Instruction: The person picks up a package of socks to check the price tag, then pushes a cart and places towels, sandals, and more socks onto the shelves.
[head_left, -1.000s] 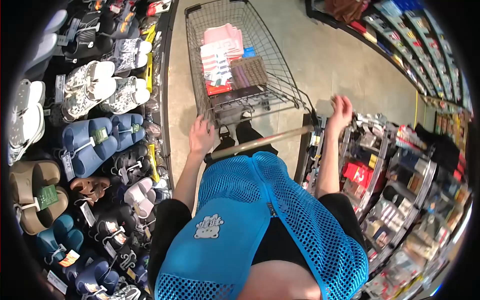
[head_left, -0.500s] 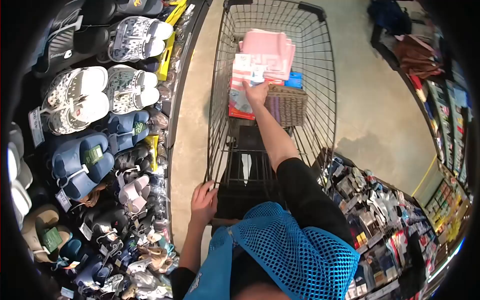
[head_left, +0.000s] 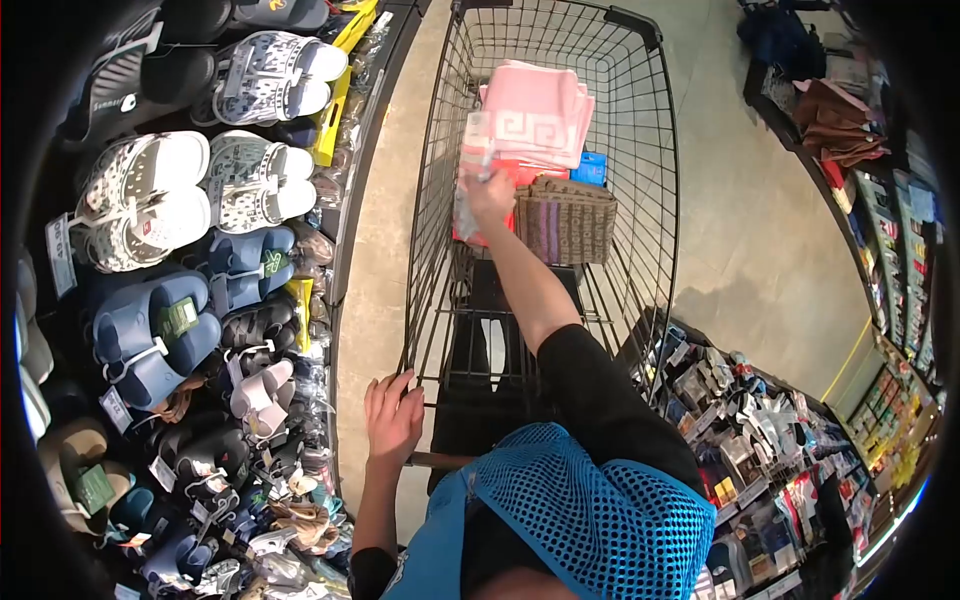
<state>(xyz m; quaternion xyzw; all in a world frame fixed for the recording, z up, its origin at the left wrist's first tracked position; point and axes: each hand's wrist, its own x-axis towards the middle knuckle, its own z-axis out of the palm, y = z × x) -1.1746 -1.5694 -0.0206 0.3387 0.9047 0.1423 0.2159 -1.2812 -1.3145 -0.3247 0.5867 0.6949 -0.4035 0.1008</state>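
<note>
My right hand (head_left: 490,197) reaches into the wire shopping cart (head_left: 664,150), its fingers closed on a flat packet (head_left: 476,140) with pale and orange-red stripes. The packet is tilted along the cart's left side; its print is blurred. Beside it lie folded pink towels (head_left: 535,95) with a light key pattern. Closer to me is a folded brown patterned textile (head_left: 575,220) with a purple band. A blue item (head_left: 590,168) and something red show partly under the pile. My left hand (head_left: 394,418) is at the cart's near left corner, fingers stretched out, holding nothing visible.
On the left, a shelf of sandals and clogs (head_left: 155,335) runs close alongside the cart. Racks of small packaged goods (head_left: 760,430) stand at the right. Brown cloth goods (head_left: 835,115) hang at the far right. Bare floor (head_left: 755,250) lies between cart and racks.
My right hand has moved left and slightly toward me, turning the striped packet from facing up to more edge-on. More of the pink towels shows. My left hand has shifted slightly left.
</note>
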